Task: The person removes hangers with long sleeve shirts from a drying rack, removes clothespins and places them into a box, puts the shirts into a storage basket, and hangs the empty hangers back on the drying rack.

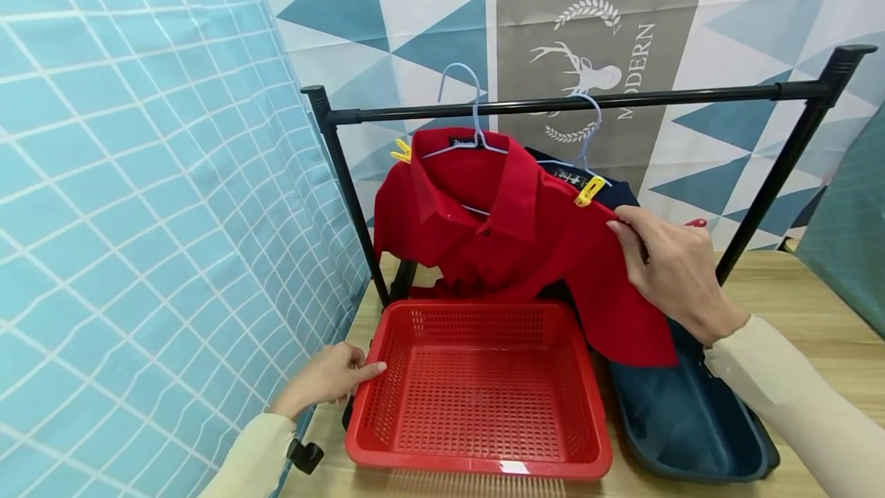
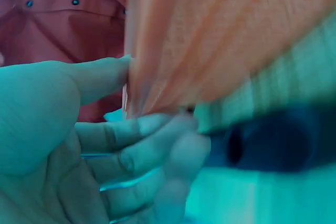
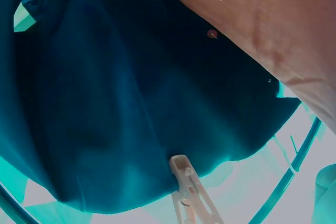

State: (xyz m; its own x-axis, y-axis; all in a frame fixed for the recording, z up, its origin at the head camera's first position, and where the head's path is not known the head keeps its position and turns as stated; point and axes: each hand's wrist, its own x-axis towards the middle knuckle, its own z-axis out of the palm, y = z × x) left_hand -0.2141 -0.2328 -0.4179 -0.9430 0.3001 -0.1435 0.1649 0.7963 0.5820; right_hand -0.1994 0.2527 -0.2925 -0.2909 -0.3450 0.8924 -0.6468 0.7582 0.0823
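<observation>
A red collared shirt [image 1: 477, 229] hangs on a light-blue wire hanger [image 1: 477, 110], a yellow clothespin [image 1: 590, 191] on one shoulder and a second yellow clothespin [image 1: 402, 151] on the other. My right hand [image 1: 674, 263] pinches the shirt at the top of its sleeve, just outside the clip. With thumb inside and fingers outside, my left hand [image 1: 328, 376] grips the left rim of the red plastic basket [image 1: 598, 436]. Behind the red shirt hangs a navy garment [image 1: 618, 194], mostly hidden in the head view. The right wrist view shows a dark garment [image 3: 121, 103] with a clothespin [image 3: 191, 187] on its edge.
A black rack [image 1: 408, 115] spans the table, carrying both hangers, the second hanger [image 1: 588, 129] behind the first. Right of the basket stands a dark blue bin [image 1: 684, 421], partly under the sleeve. A blue grid-patterned curtain [image 1: 138, 198] closes the left side.
</observation>
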